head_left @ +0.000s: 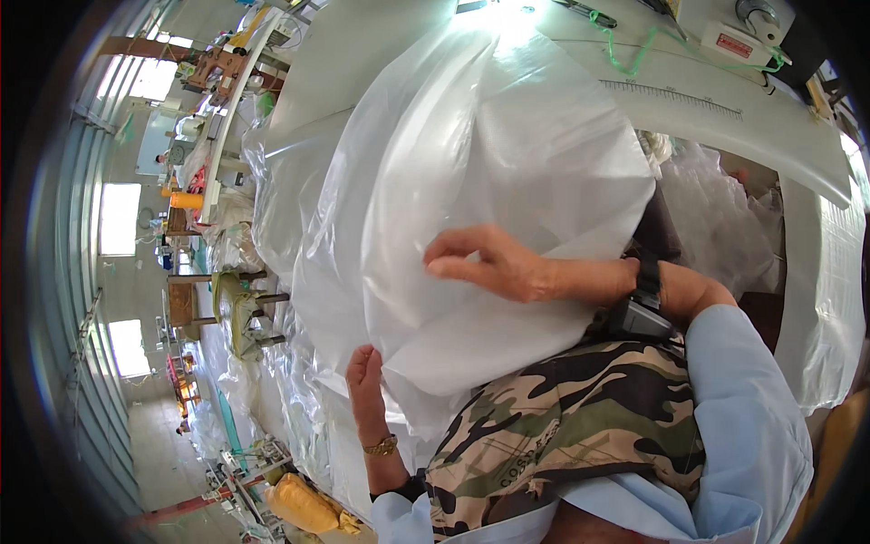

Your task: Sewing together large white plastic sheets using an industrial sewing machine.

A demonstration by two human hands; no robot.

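A large translucent white plastic sheet (544, 145) spreads over the worktable and hangs down over its near edge toward my lap. My right hand (489, 261) is above the middle of the sheet, its fingers bent in toward the thumb; what lies between them, if anything, is hidden. Lower and to the left, my left hand (365, 379) is closed at the sheet's left side, with film seemingly caught in its curled fingers. Bright lamp light (503, 23) glares on the sheet's far end.
A printed ruler scale (671, 98) runs along the tabletop at right. Green thread (630, 63) trails near a spool (758, 16) and a dark slim tool (587, 13). Crumpled clear plastic (716, 208) is bunched at right. Leftward stand a stool (237, 313) and an orange thread cone (187, 199).
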